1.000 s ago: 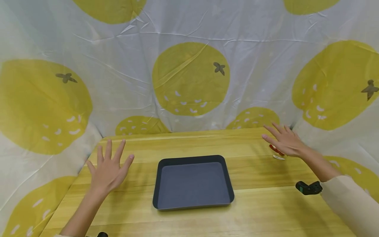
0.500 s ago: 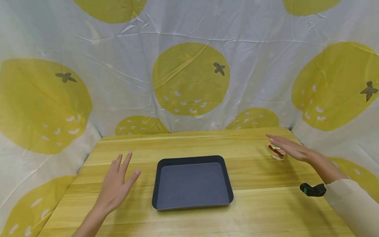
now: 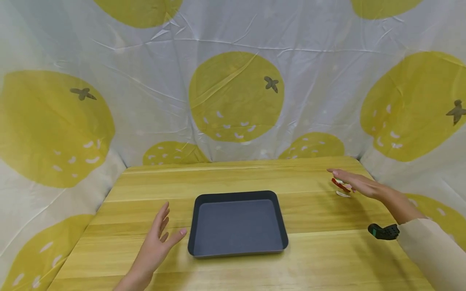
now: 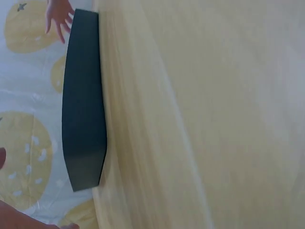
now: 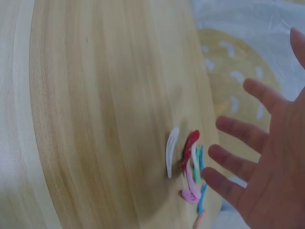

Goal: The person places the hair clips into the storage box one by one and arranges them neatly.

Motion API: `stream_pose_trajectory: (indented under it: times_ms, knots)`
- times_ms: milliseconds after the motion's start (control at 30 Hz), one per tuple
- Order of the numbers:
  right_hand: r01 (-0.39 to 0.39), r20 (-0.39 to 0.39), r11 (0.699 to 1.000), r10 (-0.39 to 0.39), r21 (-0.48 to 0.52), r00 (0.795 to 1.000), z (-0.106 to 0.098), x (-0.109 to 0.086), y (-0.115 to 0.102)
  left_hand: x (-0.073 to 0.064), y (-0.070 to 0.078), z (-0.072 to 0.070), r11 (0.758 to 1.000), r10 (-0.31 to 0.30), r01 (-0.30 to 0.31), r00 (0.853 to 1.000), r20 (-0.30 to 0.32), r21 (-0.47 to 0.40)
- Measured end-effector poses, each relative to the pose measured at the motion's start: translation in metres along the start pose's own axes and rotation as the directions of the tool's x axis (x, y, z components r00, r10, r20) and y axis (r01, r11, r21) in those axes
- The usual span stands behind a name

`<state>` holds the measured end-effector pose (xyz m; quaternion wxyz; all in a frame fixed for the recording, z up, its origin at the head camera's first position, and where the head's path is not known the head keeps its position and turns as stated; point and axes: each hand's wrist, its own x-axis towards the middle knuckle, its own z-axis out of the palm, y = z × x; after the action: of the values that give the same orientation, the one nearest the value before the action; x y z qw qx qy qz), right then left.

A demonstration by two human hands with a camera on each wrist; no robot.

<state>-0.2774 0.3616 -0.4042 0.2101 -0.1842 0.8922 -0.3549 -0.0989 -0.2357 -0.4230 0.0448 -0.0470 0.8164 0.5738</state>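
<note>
Left hand nearest, fingers loose, holding nothing, just left of dark tray. Tray flat on table, near middle. Black device by right sleeve. Right hand farther, fingers extended, grasping nothing, beside small coloured bundles near table's right edge. Yellow-fruit cloth behind.
</note>
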Motion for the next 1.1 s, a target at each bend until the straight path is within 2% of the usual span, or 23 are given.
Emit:
stream_pose_trajectory:
  times_ms: [133, 333, 500, 633, 733, 833, 967, 1100]
  knots:
    - [-0.029, 0.007, 1.000, 0.029, 0.006, 1.000, 0.002, 0.002, 0.005, -0.003, -0.004, 0.012, 0.990, -0.052, 0.053, 0.999, 0.010, -0.129]
    - [-0.050, -0.013, 0.999, 0.050, -0.001, 0.999, 0.004, 0.008, 0.010, -0.003, -0.015, 0.029, 0.953, -0.129, 0.141, 0.990, 0.062, -0.269]
    - [-0.040, 0.022, 0.999, 0.040, -0.003, 0.999, 0.008, 0.011, 0.013, -0.002, -0.022, 0.037, 0.928, -0.121, 0.143, 0.989, 0.086, -0.343]
    - [-0.033, -0.011, 0.990, 0.032, -0.139, 0.999, 0.013, 0.011, 0.018, -0.003, -0.025, 0.040, 0.905, -0.131, 0.164, 0.985, 0.109, -0.392]
    - [-0.020, -0.065, 0.964, 0.003, -0.266, 0.998, 0.016, 0.010, 0.023, -0.004, -0.027, 0.041, 0.891, -0.137, 0.181, 0.982, 0.133, -0.417]
    - [0.001, -0.115, 0.942, -0.042, -0.335, 0.993, 0.019, 0.011, 0.028, -0.004, -0.028, 0.042, 0.882, -0.139, 0.191, 0.979, 0.149, -0.431]
    - [0.033, -0.160, 0.919, -0.103, -0.393, 0.982, 0.022, 0.013, 0.036, -0.003, -0.028, 0.041, 0.883, -0.148, 0.200, 0.977, 0.154, -0.425]
    - [0.071, -0.175, 0.912, -0.152, -0.404, 0.973, 0.024, 0.016, 0.041, -0.004, -0.028, 0.040, 0.884, -0.163, 0.214, 0.974, 0.156, -0.415]
